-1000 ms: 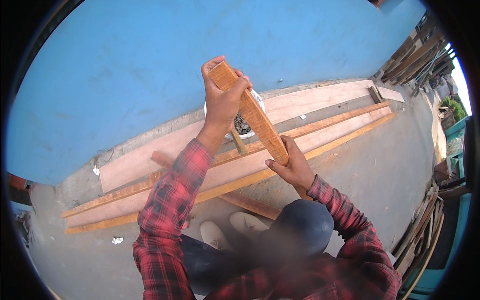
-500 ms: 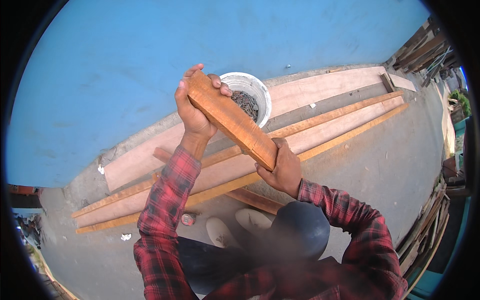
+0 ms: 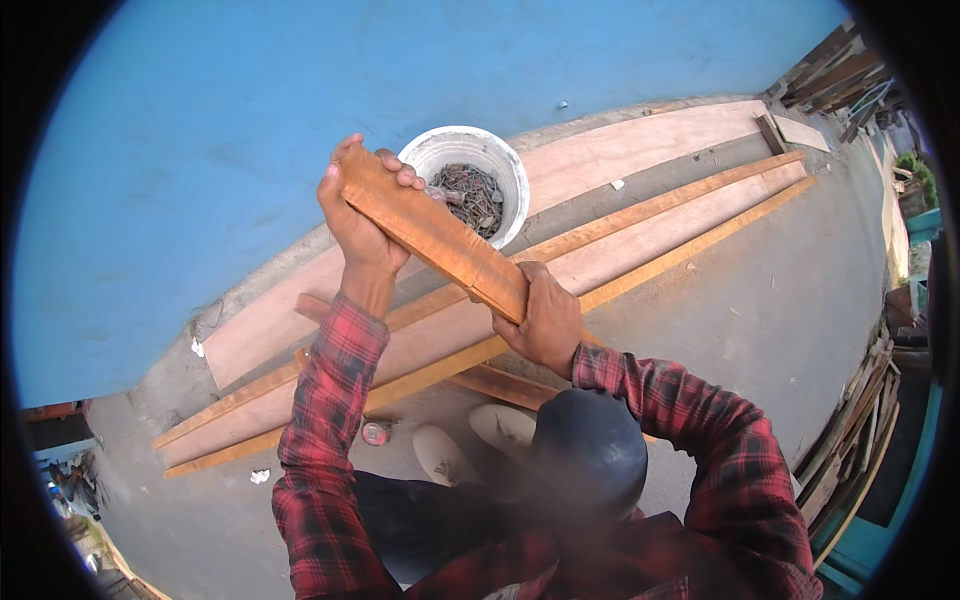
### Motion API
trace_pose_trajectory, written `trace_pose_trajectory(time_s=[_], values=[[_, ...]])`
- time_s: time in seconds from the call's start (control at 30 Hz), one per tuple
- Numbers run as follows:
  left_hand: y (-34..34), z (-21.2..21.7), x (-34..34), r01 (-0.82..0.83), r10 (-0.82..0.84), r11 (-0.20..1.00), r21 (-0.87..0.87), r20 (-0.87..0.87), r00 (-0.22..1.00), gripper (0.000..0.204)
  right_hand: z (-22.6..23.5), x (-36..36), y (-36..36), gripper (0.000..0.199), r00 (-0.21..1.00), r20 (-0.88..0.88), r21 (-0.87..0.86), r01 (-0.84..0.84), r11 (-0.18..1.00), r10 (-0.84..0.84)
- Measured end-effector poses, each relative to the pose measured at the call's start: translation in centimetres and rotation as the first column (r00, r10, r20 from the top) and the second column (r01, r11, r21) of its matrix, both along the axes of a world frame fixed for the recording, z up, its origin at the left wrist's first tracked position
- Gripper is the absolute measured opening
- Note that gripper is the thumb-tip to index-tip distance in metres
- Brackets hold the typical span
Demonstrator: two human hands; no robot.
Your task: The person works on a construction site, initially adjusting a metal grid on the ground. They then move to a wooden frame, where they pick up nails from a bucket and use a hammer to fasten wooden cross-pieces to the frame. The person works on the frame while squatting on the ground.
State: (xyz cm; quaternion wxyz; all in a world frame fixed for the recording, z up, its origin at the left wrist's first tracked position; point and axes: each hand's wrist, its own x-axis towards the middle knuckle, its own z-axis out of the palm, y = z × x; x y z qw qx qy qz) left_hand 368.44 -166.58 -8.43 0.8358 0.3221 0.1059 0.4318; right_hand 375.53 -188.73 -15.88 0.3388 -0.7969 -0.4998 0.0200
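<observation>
A short, thick orange-brown wooden block [image 3: 432, 232] is held up slantwise between my two hands. My left hand [image 3: 362, 232] wraps the upper end, its fingertips curling over the far edge. Around the lower end closes my right hand [image 3: 548, 318], thumb below and fingers over the side. Just behind the block stands a white bucket [image 3: 513, 178] with many nails [image 3: 474, 198] inside; the block covers part of its near side. Beneath my hands lies a long pale board [image 3: 620, 250] edged by two brown wooden strips [image 3: 690, 203].
Another pale board [image 3: 640, 143] lies along the blue wall [image 3: 250, 150]. A brown wood piece [image 3: 503, 385] crosses under the long board, near my shoes [image 3: 440, 455]. A small round can [image 3: 376, 433] sits beside them. Scrap wood [image 3: 850, 450] is stacked at the right.
Both hands and the block have shifted slightly left in the picture, grip unchanged. The view has moved a little, and more of the bucket and nails shows.
</observation>
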Motion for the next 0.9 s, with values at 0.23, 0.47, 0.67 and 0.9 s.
trace_pose_trajectory(time_s=[0.23,0.47,0.67,0.9], values=[[1.6,-1.1,-1.6,0.024,-0.023,0.997,0.074,-0.014,1.000,0.049,0.4,-1.2,0.6,0.065,0.998,-0.069,-0.075,0.001,0.997,-0.007],[1.5,3.2,-2.5,0.164,-0.019,0.825,0.541,-0.263,0.965,0.057,2.9,1.1,-3.4,0.085,0.985,-0.134,-0.082,-0.120,0.989,0.109],[2.0,4.4,-3.1,0.352,0.075,0.585,0.731,-0.481,0.874,0.093,2.4,1.3,-8.4,0.089,0.983,-0.183,-0.176,-0.043,0.983,0.010],[11.3,5.0,-14.3,0.272,0.367,0.702,0.658,-0.662,0.654,0.090,5.3,10.3,-8.9,0.078,0.992,-0.095,-0.113,0.074,0.991,-0.085]])
